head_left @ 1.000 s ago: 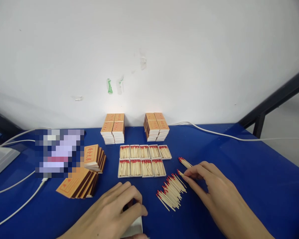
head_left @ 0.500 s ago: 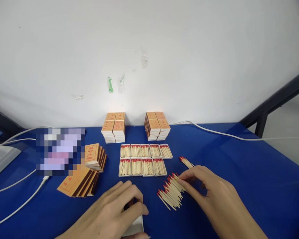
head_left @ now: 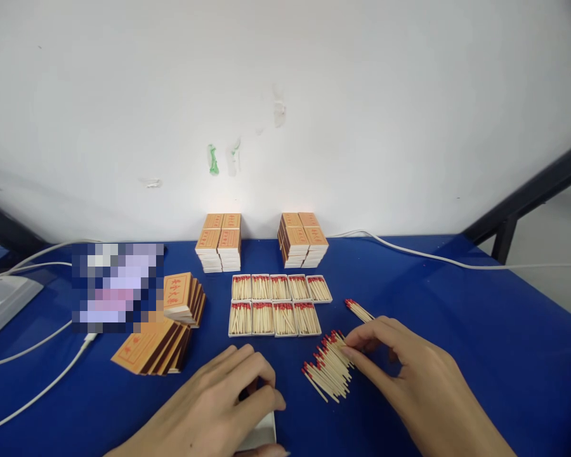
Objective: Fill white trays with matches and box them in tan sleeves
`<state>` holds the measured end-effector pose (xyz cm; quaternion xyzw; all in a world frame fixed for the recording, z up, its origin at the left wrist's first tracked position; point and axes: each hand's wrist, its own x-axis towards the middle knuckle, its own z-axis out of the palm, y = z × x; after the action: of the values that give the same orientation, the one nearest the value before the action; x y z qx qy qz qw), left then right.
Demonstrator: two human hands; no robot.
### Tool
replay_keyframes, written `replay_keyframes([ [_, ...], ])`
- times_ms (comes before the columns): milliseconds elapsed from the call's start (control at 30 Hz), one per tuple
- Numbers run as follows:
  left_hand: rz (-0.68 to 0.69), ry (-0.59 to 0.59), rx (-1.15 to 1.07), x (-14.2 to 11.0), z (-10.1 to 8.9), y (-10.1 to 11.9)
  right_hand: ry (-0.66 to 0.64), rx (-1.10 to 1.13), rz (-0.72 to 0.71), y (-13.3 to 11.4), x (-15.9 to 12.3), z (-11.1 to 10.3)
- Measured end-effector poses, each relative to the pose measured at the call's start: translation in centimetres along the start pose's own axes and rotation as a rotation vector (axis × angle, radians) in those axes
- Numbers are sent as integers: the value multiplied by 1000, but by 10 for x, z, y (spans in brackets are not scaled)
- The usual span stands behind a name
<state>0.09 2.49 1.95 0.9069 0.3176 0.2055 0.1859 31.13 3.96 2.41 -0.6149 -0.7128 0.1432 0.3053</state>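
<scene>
My left hand curls with bent fingers and thumb around a white tray, mostly hidden beneath it at the near edge of view. My right hand pinches with thumb and forefinger at the right edge of a loose pile of red-tipped matches; how many matches the fingertips hold is hidden. A smaller bunch of matches lies just beyond that hand, partly covered by it. Beyond the pile, two rows of open matchbox trays stand filled with matches, heads pointing away.
Two stacks of orange-topped matchboxes stand by the wall. Leaning orange matchbox sleeves and more matchboxes lie at left, beside a blurred-out phone with a white cable. Another cable runs along the right back.
The view has shifted very slightly. Both hands keep almost the same place and pose, the right one still at the match pile.
</scene>
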Motion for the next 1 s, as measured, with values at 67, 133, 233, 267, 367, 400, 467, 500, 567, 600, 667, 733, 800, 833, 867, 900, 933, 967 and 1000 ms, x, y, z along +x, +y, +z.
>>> replay_keyframes([
  [67,24,29,0,0,1,-1,-2,5,1,0,-1,0],
  [133,21,29,0,0,1,-1,-5,14,0,-1,-1,-1],
  [233,-21,-5,7,0,0,0,-10,28,4,-2,0,-1],
  [267,-22,-6,7,0,0,0,-11,34,6,-3,0,-1],
  [367,12,15,9,0,-1,0,-8,46,6,-5,1,-1],
  [400,18,16,13,0,-1,0,-6,45,0,-5,1,-1],
  [467,19,10,23,0,-2,1,-2,34,-17,-6,0,-2],
  [500,13,3,28,0,-2,1,0,27,-24,-6,0,-3],
  [567,16,-2,35,0,-2,1,12,12,-29,-5,0,-5],
  [600,14,-9,37,0,-1,1,19,1,-27,-4,-1,-6],
  [667,19,-1,46,-1,2,1,36,-32,-13,-1,-2,-7],
  [733,72,93,31,-1,5,1,68,-69,15,3,-5,-7],
  [800,37,47,37,-2,6,1,101,-92,45,7,-9,-4],
  [833,28,40,50,-2,5,1,109,-96,51,8,-11,-3],
  [867,18,25,57,-2,4,2,107,-96,50,8,-14,-1],
  [900,24,23,57,-1,3,3,99,-92,46,8,-16,0],
  [933,33,33,59,-1,2,4,92,-86,39,7,-17,1],
  [967,33,34,59,0,0,5,89,-79,37,5,-18,2],
  [1000,22,22,62,1,-2,6,89,-74,40,2,-18,2],
])
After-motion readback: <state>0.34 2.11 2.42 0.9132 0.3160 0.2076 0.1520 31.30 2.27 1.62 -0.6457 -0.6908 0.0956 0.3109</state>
